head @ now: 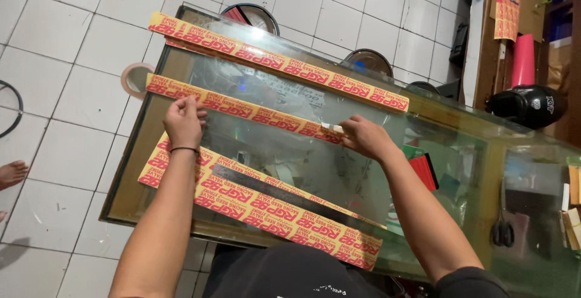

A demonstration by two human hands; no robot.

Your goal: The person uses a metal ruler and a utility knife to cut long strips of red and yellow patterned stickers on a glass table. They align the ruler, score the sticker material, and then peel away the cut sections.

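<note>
My left hand (183, 121) presses the middle sticker strip (242, 108) flat near the left edge of the glass desk (460, 153). My right hand (363, 137) pinches the strip's other end, near the middle of the desk. A second strip (278, 62) lies along the far edge, and a wider sheet (260, 204) under a dark ruler (284, 195) along the near edge. Scissors (502, 228) rest toward the right end.
</note>
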